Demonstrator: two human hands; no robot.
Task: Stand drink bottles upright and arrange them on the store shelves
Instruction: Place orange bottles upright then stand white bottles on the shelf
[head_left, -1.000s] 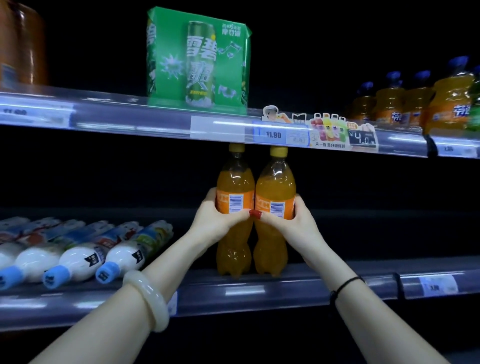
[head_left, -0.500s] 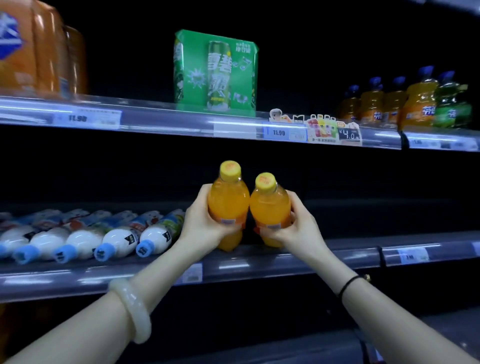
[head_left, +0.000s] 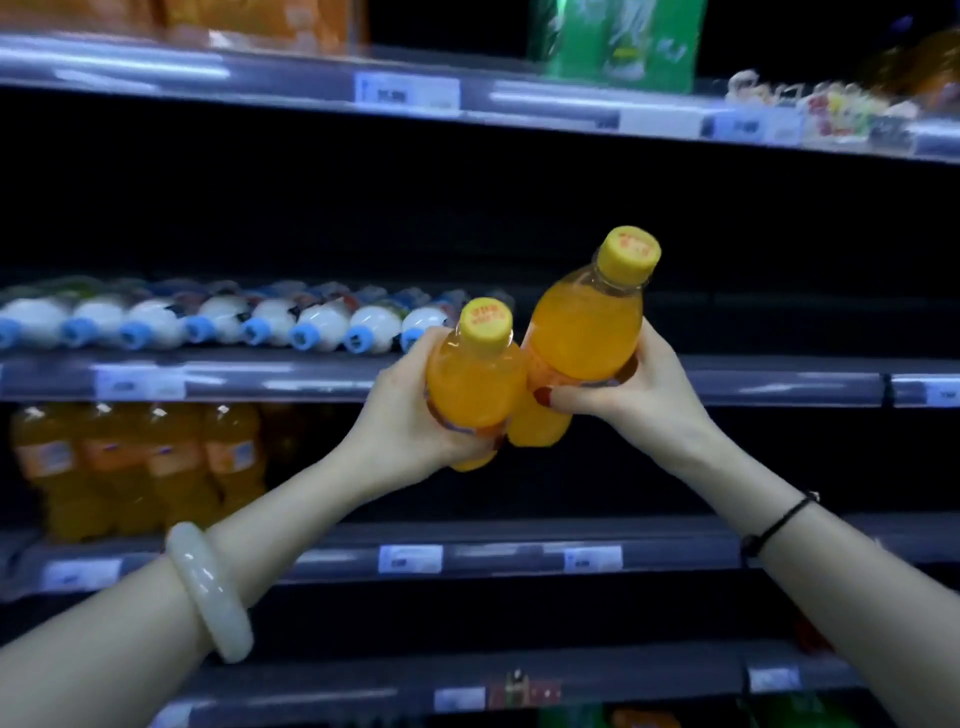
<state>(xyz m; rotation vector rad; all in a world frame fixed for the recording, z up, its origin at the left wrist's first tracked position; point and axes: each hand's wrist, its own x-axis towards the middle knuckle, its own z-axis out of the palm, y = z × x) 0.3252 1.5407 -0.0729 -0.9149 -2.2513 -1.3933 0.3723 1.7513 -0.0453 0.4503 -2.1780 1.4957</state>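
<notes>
Head view, stock as seen.

1. Left orange bottle (head_left: 475, 387): yellow cap (head_left: 485, 322) tipped toward you. Your left hand (head_left: 402, 415) grips it round the lower body, fingers curled behind and palm on its left side. It is held in the air in front of the shelving and stands on no shelf.

2. Right orange bottle (head_left: 582, 338): it sits higher than the first, leaning up and to the right, with its yellow cap (head_left: 628, 254) uppermost. Your right hand (head_left: 641, 395) wraps its label band, the thumb (head_left: 561, 400) with its red nail lying across the front. This bottle is also off the shelf. The two bottles touch side by side between your hands.

3. Middle shelf (head_left: 779, 382): it runs behind the bottles at hand height. On its left part lies a row of white bottles (head_left: 218, 319) with blue caps, on their sides, caps toward you. The row ends just beside your left hand.

4. Lower shelf (head_left: 509, 558): orange bottles (head_left: 135, 462) stand upright at far left, well apart from your hands.

5. Top shelf (head_left: 519, 106): a green pack (head_left: 613, 47) stands on it above the held bottles. Orange goods at upper left are blurred.

6. Wrists: a pale bangle (head_left: 208, 592) on the left and a black band (head_left: 779, 522) on the right.

7. Price tags (head_left: 410, 558): fitted along the shelf edges, print too blurred to read.
</notes>
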